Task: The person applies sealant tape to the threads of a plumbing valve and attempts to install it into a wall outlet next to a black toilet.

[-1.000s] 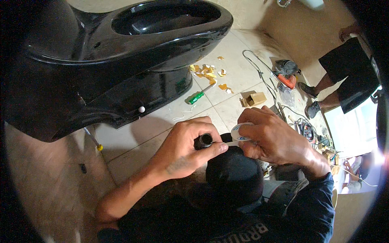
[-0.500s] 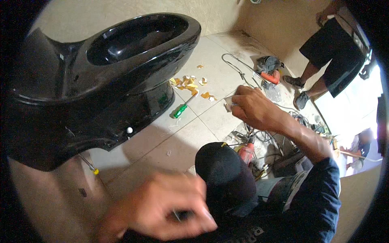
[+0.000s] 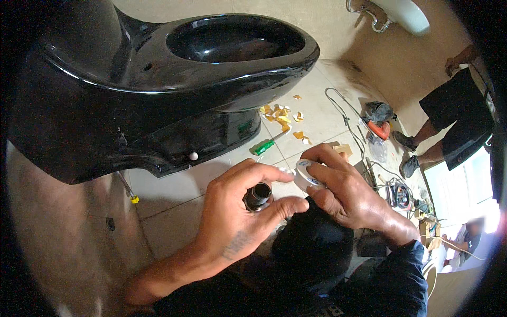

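My left hand (image 3: 224, 216) is curled around a short black cylindrical fitting (image 3: 257, 196) whose open end faces up. Its index finger and thumb reach toward a white roll of thread seal tape (image 3: 304, 173). That roll is pinched in the fingers of my right hand (image 3: 346, 193), right beside the left fingertips. Whether a strip of tape runs between the hands is too small to tell. Beyond them stands a glossy black toilet (image 3: 211, 79), a small white round cap (image 3: 193, 156) low on its side.
A green-handled screwdriver (image 3: 265, 147) and yellow-white scraps (image 3: 285, 116) lie on the tiles. A yellow-tipped hose (image 3: 132, 195) sticks out by the toilet. Farther right are an orange power tool (image 3: 379, 129), cables (image 3: 398, 193) and a standing person (image 3: 454, 113). A dark cap (image 3: 314, 243) blocks the lower middle.
My left hand has risen from the lower edge to meet the right hand, and the black fitting in it now shows clearly. The view has shifted, so the toilet sits farther right.
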Available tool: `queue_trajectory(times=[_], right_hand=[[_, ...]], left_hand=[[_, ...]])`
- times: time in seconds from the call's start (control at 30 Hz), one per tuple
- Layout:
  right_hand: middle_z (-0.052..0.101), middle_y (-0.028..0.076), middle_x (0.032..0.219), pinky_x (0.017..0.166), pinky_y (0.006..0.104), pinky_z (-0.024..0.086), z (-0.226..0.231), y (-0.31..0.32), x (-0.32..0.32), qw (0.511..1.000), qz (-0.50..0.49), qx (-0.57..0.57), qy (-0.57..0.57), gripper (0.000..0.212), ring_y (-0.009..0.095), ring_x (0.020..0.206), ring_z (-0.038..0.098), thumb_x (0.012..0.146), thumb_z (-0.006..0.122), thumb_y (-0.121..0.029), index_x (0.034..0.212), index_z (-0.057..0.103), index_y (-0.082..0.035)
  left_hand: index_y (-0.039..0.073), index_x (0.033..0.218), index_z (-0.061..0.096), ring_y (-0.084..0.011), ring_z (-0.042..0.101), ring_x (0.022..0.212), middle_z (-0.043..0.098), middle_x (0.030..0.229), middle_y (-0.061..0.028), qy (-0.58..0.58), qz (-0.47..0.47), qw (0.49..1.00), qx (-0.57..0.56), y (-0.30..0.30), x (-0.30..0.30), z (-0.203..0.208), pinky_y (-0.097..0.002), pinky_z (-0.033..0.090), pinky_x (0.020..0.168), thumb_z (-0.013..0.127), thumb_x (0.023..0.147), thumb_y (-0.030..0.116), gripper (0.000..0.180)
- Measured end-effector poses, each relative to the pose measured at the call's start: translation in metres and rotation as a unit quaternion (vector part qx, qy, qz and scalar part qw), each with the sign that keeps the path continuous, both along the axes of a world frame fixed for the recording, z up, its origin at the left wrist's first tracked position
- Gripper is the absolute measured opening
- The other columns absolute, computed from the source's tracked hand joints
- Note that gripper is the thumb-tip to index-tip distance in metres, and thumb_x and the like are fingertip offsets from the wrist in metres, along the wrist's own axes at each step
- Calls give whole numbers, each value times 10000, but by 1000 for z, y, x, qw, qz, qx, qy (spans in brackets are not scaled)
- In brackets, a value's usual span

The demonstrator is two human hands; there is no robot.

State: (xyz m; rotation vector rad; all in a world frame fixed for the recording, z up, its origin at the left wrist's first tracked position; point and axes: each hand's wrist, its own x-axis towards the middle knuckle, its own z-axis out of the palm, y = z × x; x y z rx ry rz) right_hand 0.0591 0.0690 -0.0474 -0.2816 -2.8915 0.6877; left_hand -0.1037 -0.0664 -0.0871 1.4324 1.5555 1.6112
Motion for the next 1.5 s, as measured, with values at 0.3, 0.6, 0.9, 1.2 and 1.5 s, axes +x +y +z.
queue_trajectory(times=[0.3, 0.6, 0.9, 1.2, 1.5], right_hand=[[488, 236, 1119, 876, 419, 421, -27, 1, -8, 999, -20, -25, 29, 261, 383, 1007, 507, 886, 497, -146, 1035, 552, 61], [464, 234, 1149, 886, 456, 389, -48, -6, -13, 999, -29, -33, 32, 247, 376, 1049, 486, 899, 524, -148, 1044, 534, 52], [485, 207, 1094, 782, 443, 388, -54, -19, -12, 995, -54, 48, 65, 277, 349, 1019, 486, 812, 657, -165, 1005, 572, 16], [479, 185, 1051, 757, 435, 384, -53, -19, -7, 999, -6, 10, 51, 288, 336, 982, 490, 849, 624, -201, 1034, 560, 10], [463, 189, 1168, 875, 543, 406, -40, -12, -5, 994, 0, -98, -44, 317, 382, 1079, 496, 931, 553, -271, 1111, 536, -11]], left_hand=[[46, 1188, 530, -121, 445, 597, 467, 691, -22, 15, 25, 999, -30, 0, -33, -34, -292, 404, 585, 771, 694, 64, 550], [68, 828, 746, -121, 414, 667, 497, 679, 11, 63, 25, 997, -37, 0, -24, -24, -250, 313, 602, 848, 642, 194, 247], [17, 844, 719, -149, 471, 708, 520, 715, -32, 93, 29, 992, -83, 1, -5, -26, -277, 387, 651, 809, 690, 105, 200], [-19, 795, 666, -96, 475, 659, 511, 718, -23, -6, -157, 983, -94, 3, -31, -39, -260, 376, 585, 715, 785, 94, 124], [20, 773, 636, -55, 430, 665, 484, 732, 22, -94, -172, 963, -183, 1, -37, -25, -214, 322, 604, 692, 813, 154, 150]])
